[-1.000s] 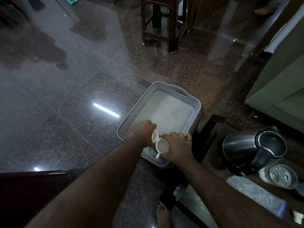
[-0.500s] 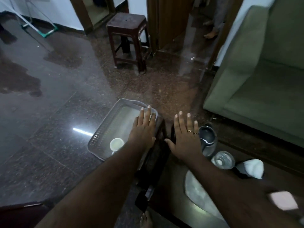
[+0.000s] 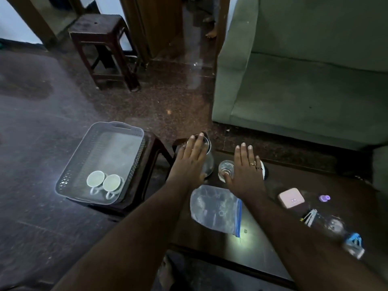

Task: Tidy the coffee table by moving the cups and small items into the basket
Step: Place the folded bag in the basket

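A: Both hands have swung off the basket and out over the table since half a second ago, and two cups now show in the basket where one showed then. The left hand (image 3: 190,162) hovers flat over the steel kettle (image 3: 206,156), fingers (image 3: 196,143) straight and close together, pinching nothing. The right hand (image 3: 244,171) is just as flat and empty, its thumb just at the small glass (image 3: 226,168).

B: And the cups?

A: Two white cups (image 3: 104,182) sit side by side, touching, near the basket's six o'clock wall. The grey basket (image 3: 117,128) rests on a dark stand at the table's nine o'clock.

B: So which step is this?

A: Cups look done; the small items appear to be next. A clear zip bag (image 3: 216,208) lies at the table's (image 3: 262,244) centre, a pink case (image 3: 291,198) at three o'clock of it, and a small purple piece (image 3: 324,198) beyond that. Clips and a plastic bottle (image 3: 344,234) lie toward four o'clock.

B: What does the next move call for?

A: Probably curling the right fingers round the glass, upright, and carrying it to nine o'clock without knocking the kettle beside it.
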Available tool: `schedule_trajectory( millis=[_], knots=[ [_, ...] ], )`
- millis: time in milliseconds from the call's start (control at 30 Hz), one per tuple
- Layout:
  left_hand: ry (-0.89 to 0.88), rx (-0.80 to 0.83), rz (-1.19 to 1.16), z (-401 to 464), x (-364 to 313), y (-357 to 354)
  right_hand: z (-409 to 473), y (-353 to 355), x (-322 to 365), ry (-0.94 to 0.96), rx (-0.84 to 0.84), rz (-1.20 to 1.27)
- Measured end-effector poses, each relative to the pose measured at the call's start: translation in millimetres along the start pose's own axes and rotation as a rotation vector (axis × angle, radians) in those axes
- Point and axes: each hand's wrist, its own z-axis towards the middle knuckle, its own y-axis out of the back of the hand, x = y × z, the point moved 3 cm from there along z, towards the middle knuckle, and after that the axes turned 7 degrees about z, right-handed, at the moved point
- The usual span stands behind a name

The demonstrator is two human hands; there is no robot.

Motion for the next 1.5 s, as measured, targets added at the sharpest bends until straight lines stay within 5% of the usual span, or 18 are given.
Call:
schedule_trajectory(
  millis=[133,233,367,567,733,800,900,967,1033,1100,1267,1500],
  knots=[
    [-0.176,0.047,-0.009,3.5,-39.7,-34.0,-38.5,-24.7,-8.4,0.064,-0.013,0.056],
    [-0.243,0.197,-0.101,7.1,-71.9,-81.4,-83.3,-78.2,-20.8,0.090,0.130,0.046],
    [-0.210,0.433,-0.090,8.6,-102.3,-149.7,-126.5,-140.4,-30.3,0.050,0.388,0.099],
    [-0.179,0.453,0.013,25.0,-118.9,-190.8,-151.0,-188.1,-38.9,0.167,0.436,0.106],
    [-0.081,0.514,-0.170,37.4,-126.4,-191.3,-162.8,-192.4,-47.4,0.120,0.378,0.127],
    [-0.072,0.554,-0.400,42.5,-124.6,-184.4,-167.1,-178.5,-52.8,-0.023,0.274,0.185],
    [-0.136,0.611,-0.621,47.3,-125.0,-152.8,-176.5,-155.2,-71.2,-0.596,0.112,0.474],
    [-0.178,0.621,-0.699,53.4,-122.8,-123.7,-178.1,-140.4,-77.1,-0.964,0.025,1.051],
    [-0.194,0.592,-0.799,58.1,-115.8,-89.6,-170.6,-125.2,-73.0,-1.081,0.089,1.540],
    [-0.130,0.600,-0.921,60.5,-104.4,-62.2,-156.5,-98.9,-67.3,-1.006,0.173,1.771],
    [0.152,0.509,-1.263,54.3,-65.9,-9.8,-105.2,-33.9,-69.0,-0.849,0.042,2.017],
    [0.358,0.259,-1.371,30.4,17.4,49.5,-44.7,43.7,-38.5,-0.653,-0.112,1.776]
  ],
)
